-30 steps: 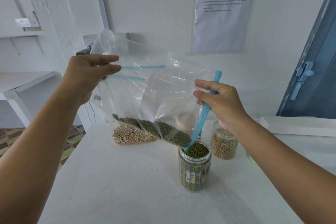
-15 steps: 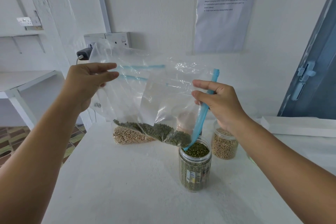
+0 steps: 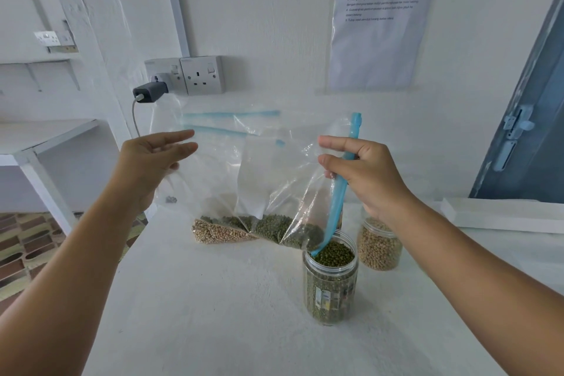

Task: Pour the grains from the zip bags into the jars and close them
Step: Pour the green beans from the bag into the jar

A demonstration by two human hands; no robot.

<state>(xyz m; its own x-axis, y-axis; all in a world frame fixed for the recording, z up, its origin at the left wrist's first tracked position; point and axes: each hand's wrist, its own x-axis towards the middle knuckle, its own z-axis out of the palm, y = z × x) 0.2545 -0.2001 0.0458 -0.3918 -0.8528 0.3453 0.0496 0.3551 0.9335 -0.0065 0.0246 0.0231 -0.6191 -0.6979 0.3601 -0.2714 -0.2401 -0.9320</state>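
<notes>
Right hand [image 3: 369, 177] first: curled tight round the blue zip strip [image 3: 338, 201] of the zip bag [image 3: 274, 180], thumb and fingers pinching it. Left hand [image 3: 152, 162] across from it, at about the same height: fingers straight and spread a little, not curled on anything. Lies flat by the far side of the bag; hard to tell if touching the plastic or just beside it.

Straight below the right hand: the jar [image 3: 331, 290], standing up on the table [image 3: 213, 314], lid off, filled with green beans almost to the top. Zip strip runs long-ways from above the right hand down into the jar mouth, its low tip resting in the beans there.

Down and to the left of the right hand: the green beans [image 3: 274, 227] left in the bag, lying in a sagging row along the bottom fold, beside the jar and lower than its rim. Probably need that left end lifted so the beans can slide right, toward the strip and into the jar. Left hand nearer for that lift. Little room left in the jar, so could spill.

Just behind the right hand: a second jar [image 3: 380, 244] of tan grains. Below and beyond the left hand: another bag [image 3: 218, 233] of tan grains on the table.
</notes>
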